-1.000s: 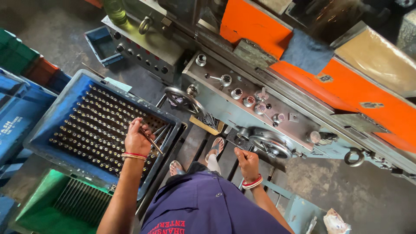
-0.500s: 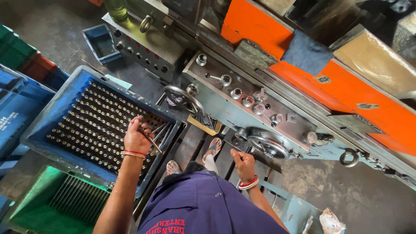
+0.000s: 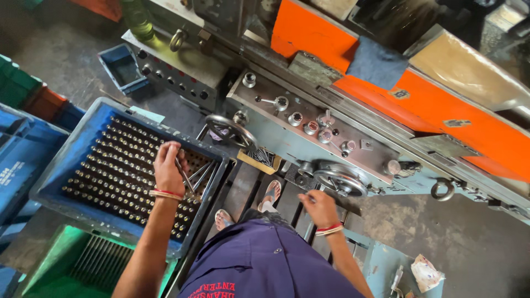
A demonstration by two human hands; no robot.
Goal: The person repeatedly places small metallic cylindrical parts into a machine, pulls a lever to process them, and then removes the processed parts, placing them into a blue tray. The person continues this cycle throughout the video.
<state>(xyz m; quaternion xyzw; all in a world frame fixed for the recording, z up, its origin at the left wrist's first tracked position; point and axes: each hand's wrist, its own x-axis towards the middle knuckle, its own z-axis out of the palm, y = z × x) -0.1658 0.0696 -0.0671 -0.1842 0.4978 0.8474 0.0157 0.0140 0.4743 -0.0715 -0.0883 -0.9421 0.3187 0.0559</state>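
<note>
Your left hand (image 3: 168, 168) was closed around a thin metal rod (image 3: 184, 175), held over the right part of the blue crate (image 3: 55, 171), just above the rows of like rods standing upright in it (a few loose ones lay slanted near the crate's right wall). Your right hand (image 3: 319, 208) hung loosely curled and empty, near the handwheel (image 3: 341, 181) on the grey machine front (image 3: 287, 135) without touching it. The rod looked stiff, light and probably oily, so a pinch near its upper end, clear of its neighbours, seemed the surest hold. Farther off, a second handwheel (image 3: 230, 131) sat to the left, orange guards (image 3: 475, 129) ran behind, and a green crate (image 3: 44, 265) lay nearest you.
</note>
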